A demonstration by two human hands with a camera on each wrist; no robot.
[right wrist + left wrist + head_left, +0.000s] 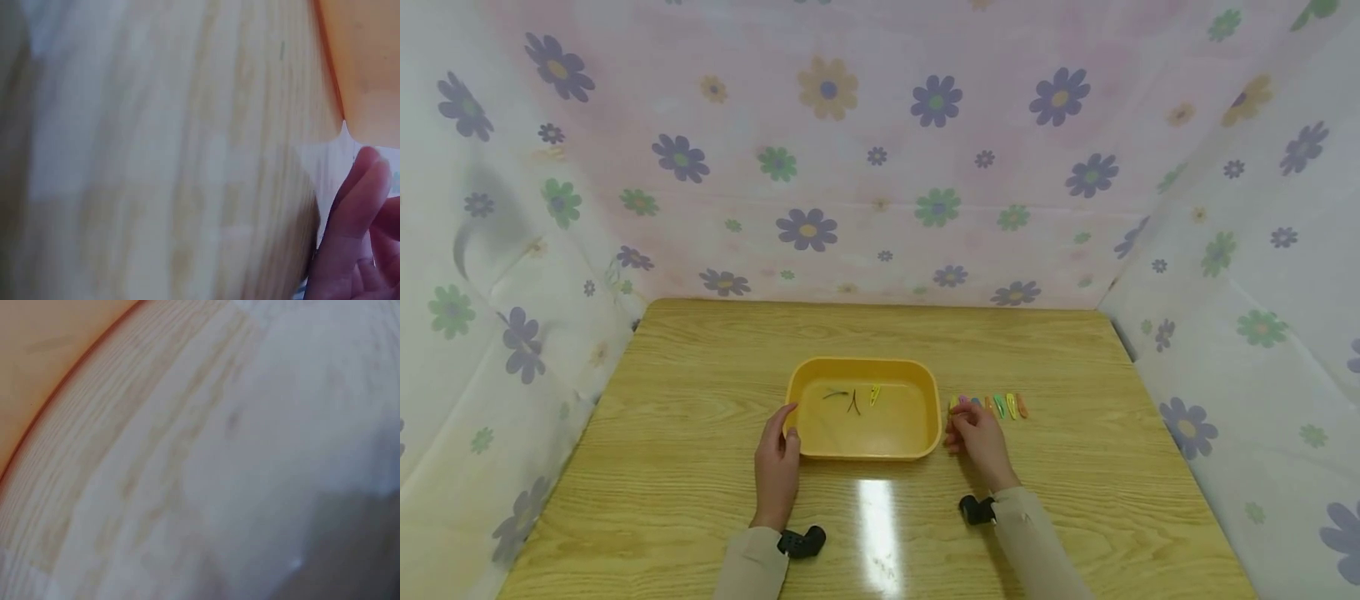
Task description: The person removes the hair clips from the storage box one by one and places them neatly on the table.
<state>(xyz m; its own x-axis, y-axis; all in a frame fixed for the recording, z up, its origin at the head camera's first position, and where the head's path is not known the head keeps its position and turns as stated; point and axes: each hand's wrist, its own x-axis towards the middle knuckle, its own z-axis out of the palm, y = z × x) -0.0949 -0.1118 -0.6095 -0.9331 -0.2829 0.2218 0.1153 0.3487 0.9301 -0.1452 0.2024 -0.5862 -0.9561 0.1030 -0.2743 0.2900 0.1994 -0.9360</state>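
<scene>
A shallow yellow tray (pixel 865 450) stands on the table; inside lie a yellow snap hair clip (pixel 875 395), a dark forked piece (pixel 853 403) and a thin dark greenish strip (pixel 835 394). My left hand (pixel 775 475) rests at the tray's left rim, fingers and thumb touching it loosely. Just right of the tray, my right hand (pixel 983 444) bends its fingers over the near end of a row of colourful hair clips, among them a green clip (pixel 999 406) and an orange clip (pixel 1022 406). Whether those fingers pinch a clip is hidden. In the right wrist view, fingers (pixel 359 206) show beside the tray.
The wooden table (pixel 700 350) reaches back to a flowered cloth (pixel 880 183), which also hangs on both sides. Black wrist cameras sit on both wrists, the left camera (pixel 802 542) and the right camera (pixel 976 509). A light reflection shines in front of the tray.
</scene>
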